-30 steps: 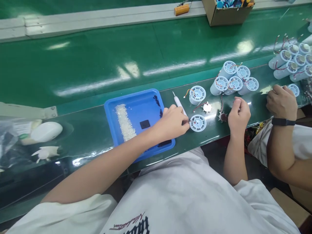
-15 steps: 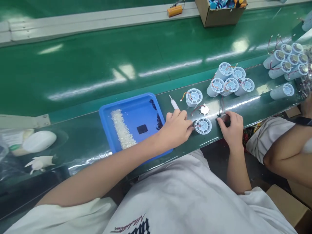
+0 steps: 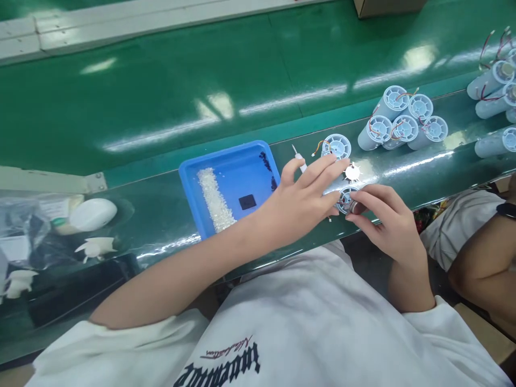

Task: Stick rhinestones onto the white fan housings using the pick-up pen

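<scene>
Bright and even, lit from above. Long white streaks of glare across the green belt [image 3: 209,75] and along the glossy table [image 3: 161,220] edge. Burned out to pure white on the small toothed wheel [image 3: 352,172]. Only faint, soft shadows under the left hand [image 3: 306,196] and right hand [image 3: 387,226]. Slightly soft on the small round part [image 3: 351,206] in the right grip. Stretched toward the corners; plastic bags [image 3: 28,215] at the left edge unsharp.
</scene>
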Tool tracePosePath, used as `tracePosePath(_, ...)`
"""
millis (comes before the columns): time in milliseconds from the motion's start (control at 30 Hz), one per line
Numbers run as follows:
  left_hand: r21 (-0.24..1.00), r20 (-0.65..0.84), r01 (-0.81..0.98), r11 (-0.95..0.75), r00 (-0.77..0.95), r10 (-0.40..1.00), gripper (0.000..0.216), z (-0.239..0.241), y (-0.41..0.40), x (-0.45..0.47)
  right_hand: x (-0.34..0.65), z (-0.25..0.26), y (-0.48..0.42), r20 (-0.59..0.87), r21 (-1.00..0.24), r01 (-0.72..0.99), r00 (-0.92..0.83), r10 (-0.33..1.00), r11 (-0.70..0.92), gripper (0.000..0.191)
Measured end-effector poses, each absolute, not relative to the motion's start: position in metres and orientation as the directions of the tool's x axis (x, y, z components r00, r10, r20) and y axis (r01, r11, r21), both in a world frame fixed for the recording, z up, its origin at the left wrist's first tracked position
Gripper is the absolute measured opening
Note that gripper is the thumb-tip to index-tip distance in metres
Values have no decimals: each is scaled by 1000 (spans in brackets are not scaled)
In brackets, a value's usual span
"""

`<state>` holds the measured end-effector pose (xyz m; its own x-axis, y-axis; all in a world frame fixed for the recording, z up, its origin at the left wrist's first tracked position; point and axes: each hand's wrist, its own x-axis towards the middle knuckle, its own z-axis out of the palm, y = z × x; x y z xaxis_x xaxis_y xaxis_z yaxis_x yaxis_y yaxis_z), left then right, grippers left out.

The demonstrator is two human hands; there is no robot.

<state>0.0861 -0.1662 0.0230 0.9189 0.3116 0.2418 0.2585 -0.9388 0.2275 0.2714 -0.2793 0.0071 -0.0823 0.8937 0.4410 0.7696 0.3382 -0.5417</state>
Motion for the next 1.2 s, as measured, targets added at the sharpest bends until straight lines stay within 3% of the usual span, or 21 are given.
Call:
tracePosePath(167,322,70,241,-915,958,277,40,6,-157,86,272,3,-278,379,-561,778,-63,923,283,33)
tracePosePath(333,431,-139,333,-839,943,302,28,1,-156,93,271,3,-276,336,-481,851,-42,941,210,20)
tracePosePath(467,408,-266,392,-825,915,303,22,1,-157,99,270,2,-276,311,-422,891,-28,950,165,20)
tracePosePath(800,248,-61,288,-925,957,282,14,-14,-162,103,271,2,-278,316,-408,897,-35,948,169,25)
tracePosePath(967,141,-33,284,-948,959,282,18,-18,-166,107,275,-8,-279,341,-408,901,-2,940,150,25)
tracePosePath(1067,96,4,271,-958,962,273,20,-18,-167,107,277,-17,-281,312,-531,843,96,945,90,22)
tracePosePath(1200,65,22,266,-962,963,268,21,-21,-169,106,273,-27,-279,154,-794,603,317,936,-74,27)
